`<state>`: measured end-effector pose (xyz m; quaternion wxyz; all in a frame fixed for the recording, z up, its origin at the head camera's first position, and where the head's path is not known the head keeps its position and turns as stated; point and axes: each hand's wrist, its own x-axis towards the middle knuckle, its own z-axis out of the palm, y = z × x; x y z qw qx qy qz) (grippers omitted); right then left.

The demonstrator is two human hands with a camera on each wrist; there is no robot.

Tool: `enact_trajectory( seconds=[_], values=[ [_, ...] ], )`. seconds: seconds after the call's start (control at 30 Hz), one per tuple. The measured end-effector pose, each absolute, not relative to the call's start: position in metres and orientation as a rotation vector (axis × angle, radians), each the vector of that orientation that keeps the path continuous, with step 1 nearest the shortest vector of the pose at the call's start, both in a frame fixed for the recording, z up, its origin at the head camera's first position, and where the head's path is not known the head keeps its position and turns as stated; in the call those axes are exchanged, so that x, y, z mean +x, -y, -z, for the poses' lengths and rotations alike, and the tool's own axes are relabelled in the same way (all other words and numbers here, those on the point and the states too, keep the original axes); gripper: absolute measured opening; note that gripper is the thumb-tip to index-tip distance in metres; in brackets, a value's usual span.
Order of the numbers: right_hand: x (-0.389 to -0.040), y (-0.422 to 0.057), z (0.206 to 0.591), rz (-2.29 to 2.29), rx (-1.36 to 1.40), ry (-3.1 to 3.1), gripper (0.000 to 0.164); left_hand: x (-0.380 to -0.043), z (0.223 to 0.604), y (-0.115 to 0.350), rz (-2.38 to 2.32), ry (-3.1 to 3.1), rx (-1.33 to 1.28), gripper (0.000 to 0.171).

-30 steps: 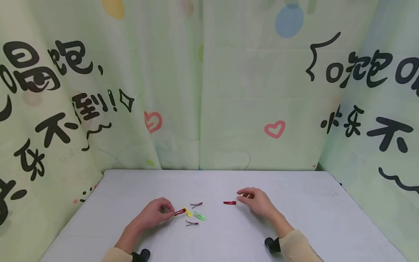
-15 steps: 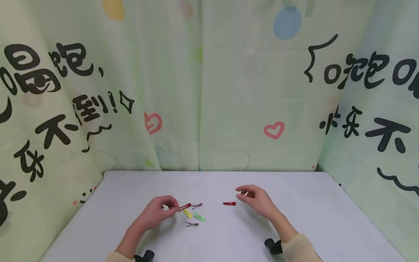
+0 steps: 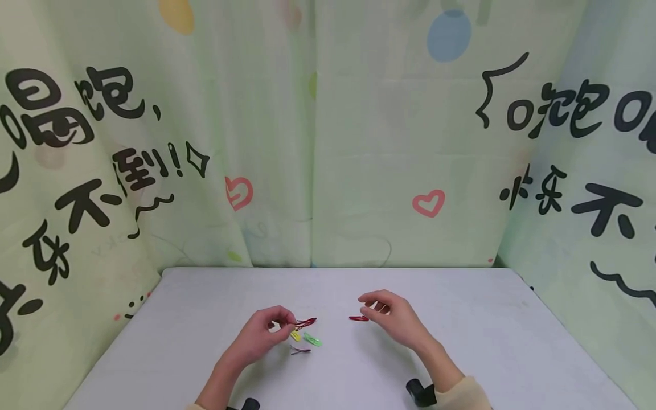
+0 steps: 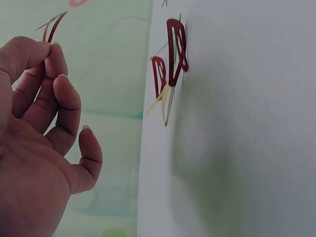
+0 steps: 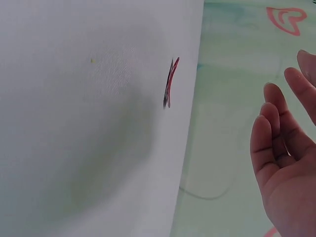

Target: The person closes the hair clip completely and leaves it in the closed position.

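My left hand (image 3: pixel 267 336) pinches a dark red snap hair clip (image 4: pixel 58 28) between thumb and forefinger, above the table. In the head view it overlaps another dark red hair clip lying behind it. Just below are a yellow hair clip (image 3: pixel 295 336), partly covered by the hand, and a green hair clip (image 3: pixel 312 340). A further dark red hair clip (image 3: pixel 300 351) lies nearest me, its arms spread. To the right, my right hand (image 3: pixel 397 319) hovers with loosely bent fingers and nothing in them. Its fingertips overlap the end of a lone red hair clip (image 3: pixel 357 318) in the head view.
A white-covered table (image 3: pixel 461 307) carries the clips. Printed curtains (image 3: pixel 359 136) stand behind it and at both sides. Each wrist bears a black camera mount, such as the right wrist camera (image 3: pixel 421 393).
The left hand has carried its dark red clip right, over the yellow clip to the far dark red one. The right hand has shifted slightly left, toward the lone red clip.
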<state>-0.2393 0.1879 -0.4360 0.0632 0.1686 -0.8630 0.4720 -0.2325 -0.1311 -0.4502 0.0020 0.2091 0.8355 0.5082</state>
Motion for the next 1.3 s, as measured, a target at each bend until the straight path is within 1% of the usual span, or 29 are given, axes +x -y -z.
enact_trajectory(
  seconds=[0.1,0.37,0.6,0.77,1.0,1.3],
  values=[
    [-0.235,-0.184,0.435,-1.429,0.544,2.594,0.022,-0.231,0.451,0.127,-1.611,-2.628,0.644,0.008],
    [-0.226,-0.167,0.431,-1.448,0.643,2.574,0.018,-0.229,0.449,0.112,-1.702,-2.609,0.64,0.006],
    [-0.221,-0.155,0.428,-1.51,0.697,2.531,0.021,-0.226,0.447,0.1,-1.752,-2.574,0.631,0.004],
    [-0.217,-0.149,0.428,-1.574,0.697,2.499,0.021,-0.225,0.445,0.093,-1.777,-2.54,0.618,0.006],
    [-0.21,-0.142,0.427,-1.618,0.71,2.443,0.015,-0.223,0.445,0.086,-1.806,-2.504,0.654,0.007],
    [-0.208,-0.138,0.429,-1.669,0.654,2.364,0.013,-0.219,0.446,0.078,-1.906,-2.483,0.633,0.007]
  ],
)
